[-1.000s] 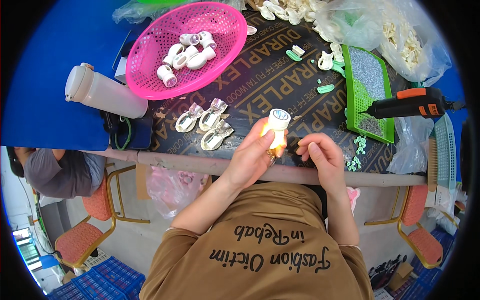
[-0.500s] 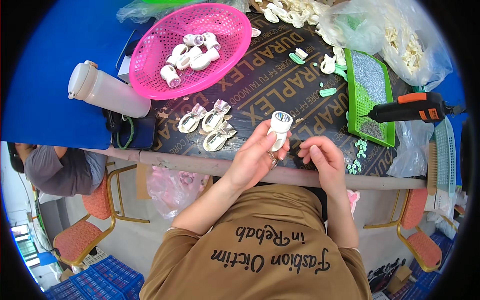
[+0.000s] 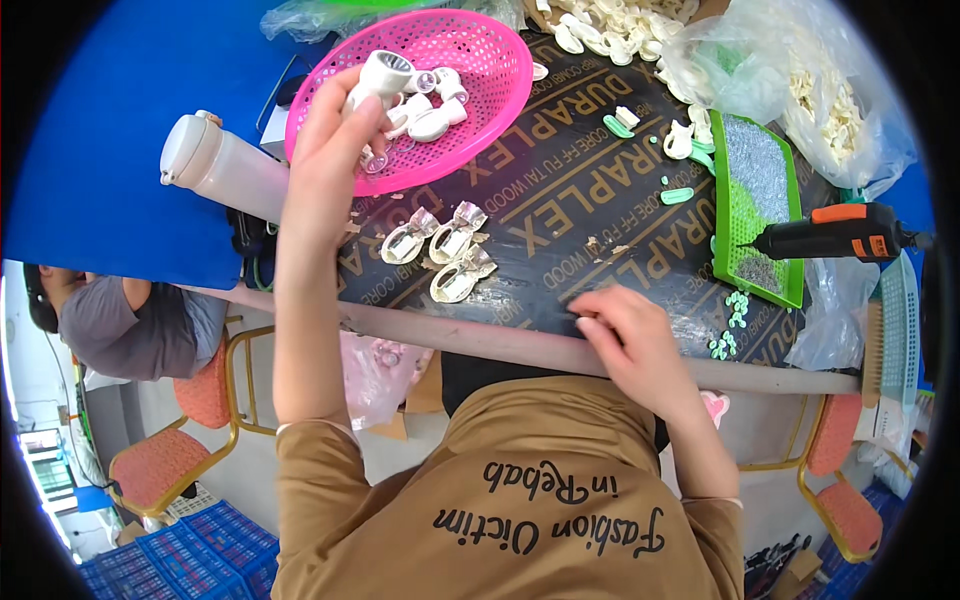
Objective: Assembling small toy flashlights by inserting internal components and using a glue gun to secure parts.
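Note:
My left hand point(image 3: 338, 135) reaches over the pink perforated basket point(image 3: 508, 85), closed around a small white flashlight point(image 3: 386, 72) with its lens end up. Below it in the basket lie several similar white flashlights point(image 3: 430, 124), partly hidden by my hand. My right hand point(image 3: 630, 335) rests over the table's front edge, loosely bent with thumb and fingers apart and nothing visible in it. Between the hands, three white half shells point(image 3: 462, 275) with shiny silvery fittings lie on the dark board point(image 3: 570, 200).
At right, a black electric screwdriver point(image 3: 830, 235) lies across a green tray point(image 3: 725, 210) of small metal screws. Small green parts point(image 3: 735, 310) are scattered beside it. White shells point(image 3: 610, 30) are heaped at the back. A white bottle point(image 3: 225, 165) stands left of the basket.
My left hand has carried the white flashlight from near the table's front edge up and left, over the pink basket. My right hand has stayed near the front edge.

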Available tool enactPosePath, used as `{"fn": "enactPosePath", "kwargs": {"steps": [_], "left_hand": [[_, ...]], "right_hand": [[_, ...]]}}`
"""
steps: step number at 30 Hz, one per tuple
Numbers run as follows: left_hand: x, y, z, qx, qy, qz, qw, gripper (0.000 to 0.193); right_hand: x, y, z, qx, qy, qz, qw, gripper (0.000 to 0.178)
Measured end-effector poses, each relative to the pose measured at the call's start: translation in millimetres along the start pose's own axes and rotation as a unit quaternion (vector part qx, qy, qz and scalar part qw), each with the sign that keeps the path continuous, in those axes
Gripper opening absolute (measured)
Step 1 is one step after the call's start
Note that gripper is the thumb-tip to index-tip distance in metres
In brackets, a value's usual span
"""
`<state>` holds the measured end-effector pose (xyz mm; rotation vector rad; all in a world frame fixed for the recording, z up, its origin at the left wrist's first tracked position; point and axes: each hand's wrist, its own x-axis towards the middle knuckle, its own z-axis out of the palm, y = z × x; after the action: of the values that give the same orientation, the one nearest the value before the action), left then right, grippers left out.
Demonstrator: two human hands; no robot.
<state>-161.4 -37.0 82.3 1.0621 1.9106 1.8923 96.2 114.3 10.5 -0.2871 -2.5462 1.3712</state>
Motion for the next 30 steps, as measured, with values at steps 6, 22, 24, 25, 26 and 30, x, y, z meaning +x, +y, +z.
{"fn": "enactPosePath", "kwargs": {"steps": [6,22,24,25,26,30], "left_hand": [[48.7,-34.7,-26.0,0.469,-0.012,0.081,0.879,0.034],[-31.8,9.0,21.6,0.27,0.023,0.135,0.953,0.015],[-41.6,9.3,32.2,0.205,-0.016,0.1,0.973,0.013],[-45.4,9.3,38.5,0.176,-0.036,0.074,0.981,0.014],[-47.6,5.4,47.5,0.114,-0.073,0.045,0.99,0.016],[-59.6,-3.1,93.1,-0.251,-0.236,-0.208,0.915,0.031]], "right_hand": [[51.6,-26.4,13.4,-0.205,-0.082,-0.185,0.958,0.025],[97.1,1.8,-6.5,-0.17,-0.021,-0.198,0.965,0.029],[77.9,-6.0,-29.8,-0.156,0.005,-0.18,0.971,0.031],[67.9,-13.1,-38.7,-0.151,0.019,-0.176,0.973,0.033],[56.9,-16.3,-46.1,-0.137,0.032,-0.172,0.975,0.032],[25.3,-26.6,-64.9,-0.098,0.026,-0.141,0.985,0.031]]}}
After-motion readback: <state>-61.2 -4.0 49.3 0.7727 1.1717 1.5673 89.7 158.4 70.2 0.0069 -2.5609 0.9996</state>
